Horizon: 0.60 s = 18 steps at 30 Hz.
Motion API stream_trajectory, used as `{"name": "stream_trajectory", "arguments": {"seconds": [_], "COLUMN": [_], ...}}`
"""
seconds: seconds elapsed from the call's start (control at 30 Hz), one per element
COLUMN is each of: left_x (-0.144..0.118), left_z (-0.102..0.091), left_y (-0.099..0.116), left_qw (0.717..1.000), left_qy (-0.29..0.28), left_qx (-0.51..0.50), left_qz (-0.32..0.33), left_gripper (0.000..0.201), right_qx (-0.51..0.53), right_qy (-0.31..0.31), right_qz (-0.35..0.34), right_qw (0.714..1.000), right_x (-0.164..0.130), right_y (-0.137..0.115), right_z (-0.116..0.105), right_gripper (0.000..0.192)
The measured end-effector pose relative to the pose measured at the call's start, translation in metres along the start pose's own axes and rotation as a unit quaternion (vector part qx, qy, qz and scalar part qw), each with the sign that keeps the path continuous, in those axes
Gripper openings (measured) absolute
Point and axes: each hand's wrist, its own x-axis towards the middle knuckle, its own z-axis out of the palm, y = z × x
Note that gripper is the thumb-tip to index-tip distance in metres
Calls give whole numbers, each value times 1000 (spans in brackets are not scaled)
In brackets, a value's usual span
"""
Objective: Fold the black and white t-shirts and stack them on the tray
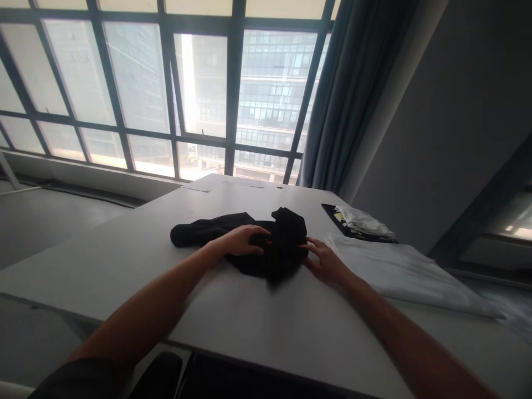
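Note:
A black cloth garment (pixel 286 249) lies bunched on the white table (pixel 257 321), with a long sleeve-like part (pixel 195 231) stretching to the left. A fold of it stands up at the back, and a tiny red mark shows near its middle. My left hand (pixel 241 241) rests on top of the cloth, thumb and fingers apart. At the garment's right edge, my right hand (pixel 326 261) touches it with spread fingertips. The dark folds hide whether any cloth is pinched.
White fabric (pixel 399 271) is spread along the table's right side. Behind it lies a black flat item (pixel 332 213) with crumpled white cloth (pixel 366 220) on top. Paper sheets (pixel 199 188) lie at the far edge. A curtain (pixel 344 105) hangs by the windows.

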Motion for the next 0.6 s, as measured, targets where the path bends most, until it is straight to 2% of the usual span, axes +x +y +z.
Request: {"name": "stream_trajectory", "arguments": {"seconds": [0.03,0.1,0.17,0.27,0.33,0.47,0.6], "left_x": [-3,-9,-11,-9,-7,-8,-10], "left_z": [-9,-23,-29,-29,-27,-29,-31], "left_y": [-11,-32,-47,-56,-57,-66,-75], "left_qw": [997,981,969,966,967,970,943], "left_qy": [16,12,-6,13,39,57,61], "left_qx": [59,138,164,167,158,128,181], "left_qz": [-43,-133,-186,-197,-194,-199,-274], "left_gripper": [65,67,54,28,22,28,39], "right_qx": [-7,-14,-14,-1,15,52,98], "right_qy": [-1,0,9,38,81,207,278], "right_qz": [-1,-5,-12,-16,-1,96,235], "right_qw": [1000,1000,1000,999,997,972,926], "right_x": [0,1,2,6,7,5,0], "right_y": [0,-1,-4,-8,-6,12,37], "right_z": [2,6,7,1,-9,-36,-55], "right_gripper": [30,20,19,18,16,22,35]}}
